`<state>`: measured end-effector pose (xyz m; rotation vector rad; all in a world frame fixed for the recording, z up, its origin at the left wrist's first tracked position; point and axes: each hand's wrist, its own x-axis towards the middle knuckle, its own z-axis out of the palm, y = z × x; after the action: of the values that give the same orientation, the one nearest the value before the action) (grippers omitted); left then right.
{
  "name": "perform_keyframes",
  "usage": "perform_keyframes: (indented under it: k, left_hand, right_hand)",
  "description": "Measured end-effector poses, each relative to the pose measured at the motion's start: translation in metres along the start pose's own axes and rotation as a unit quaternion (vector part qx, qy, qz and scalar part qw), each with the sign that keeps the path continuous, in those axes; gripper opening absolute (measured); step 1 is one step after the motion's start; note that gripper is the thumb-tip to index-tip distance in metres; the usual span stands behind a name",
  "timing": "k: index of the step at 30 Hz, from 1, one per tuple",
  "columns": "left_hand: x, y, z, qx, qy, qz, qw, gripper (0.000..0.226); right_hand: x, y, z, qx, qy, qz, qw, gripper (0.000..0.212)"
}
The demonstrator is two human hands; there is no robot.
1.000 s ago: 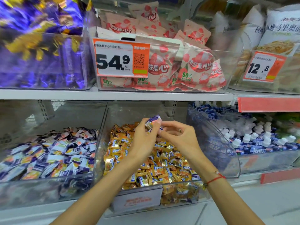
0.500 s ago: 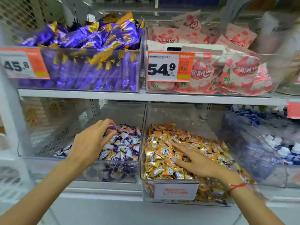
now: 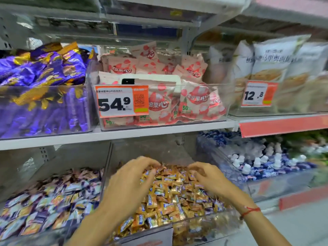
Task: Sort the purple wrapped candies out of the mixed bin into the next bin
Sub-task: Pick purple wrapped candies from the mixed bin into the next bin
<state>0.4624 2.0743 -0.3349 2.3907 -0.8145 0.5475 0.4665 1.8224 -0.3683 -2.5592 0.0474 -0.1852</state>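
While fingers curl, left hand, right hand, crinkly orange candies

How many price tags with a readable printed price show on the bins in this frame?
2. The 54.9 tag hangs on the front of the pink-packet bin, upper shelf centre. The 12.8 tag is on the bin to its right. Other tags may be out of frame.

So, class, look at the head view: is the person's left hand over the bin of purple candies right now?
No: the left hand and right hand both hover over the middle bin of orange candies.
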Motion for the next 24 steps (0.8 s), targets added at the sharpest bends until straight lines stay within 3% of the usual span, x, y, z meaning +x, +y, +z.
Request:
perform_keyframes:
  k: [2,4,7,9,11,12,13,15,17,18,20,24]
  left_hand:
    - [0.021,0.011,0.037,-0.037,-0.175,0.046,0.983,0.03]
    - [0.038,0.015,0.074,-0.025,-0.326,0.058,0.943,0.043]
    - [0.056,0.007,0.108,0.155,-0.435,0.066,0.885,0.055]
    - [0.065,-0.005,0.112,0.226,-0.411,0.058,0.881,0.052]
    - [0.073,-0.02,0.106,0.263,-0.349,0.033,0.899,0.049]
    - [0.074,-0.027,0.101,0.283,-0.32,0.019,0.904,0.047]
    - [0.075,-0.032,0.096,0.298,-0.293,0.004,0.909,0.045]
    - [0.071,-0.036,0.086,0.294,-0.249,-0.025,0.923,0.042]
    - [0.063,-0.032,0.081,0.267,-0.207,-0.011,0.941,0.042]
    - [0.059,-0.028,0.081,0.241,-0.198,0.012,0.95,0.043]
    - [0.055,-0.019,0.085,0.169,-0.231,0.061,0.956,0.045]
    - [0.052,-0.016,0.104,0.147,-0.359,0.075,0.919,0.044]
  right_hand:
    - [-0.001,0.017,-0.004,-0.038,-0.004,0.037,0.999,0.028]
    - [-0.002,0.019,-0.009,-0.084,-0.007,0.06,0.995,0.032]
    - [0.005,0.026,0.001,-0.139,-0.131,0.123,0.974,0.026]
    - [0.023,0.05,0.016,-0.177,-0.187,0.159,0.953,0.01]
    - [0.044,0.068,0.033,-0.196,-0.219,0.173,0.94,0.022]
    - [0.051,0.061,0.031,-0.188,-0.239,0.161,0.939,0.018]
    - [0.056,0.047,0.029,-0.144,-0.254,0.151,0.945,0.013]
    - [0.058,0.013,0.014,-0.012,-0.226,0.126,0.966,0.03]
    - [0.059,0.007,0.006,0.112,-0.189,0.106,0.97,0.046]
    - [0.059,0.002,-0.002,0.113,-0.169,0.093,0.975,0.049]
    - [0.057,0.009,-0.006,0.071,-0.125,0.071,0.987,0.05]
    - [0.042,0.012,-0.007,-0.113,-0.108,0.032,0.987,0.029]
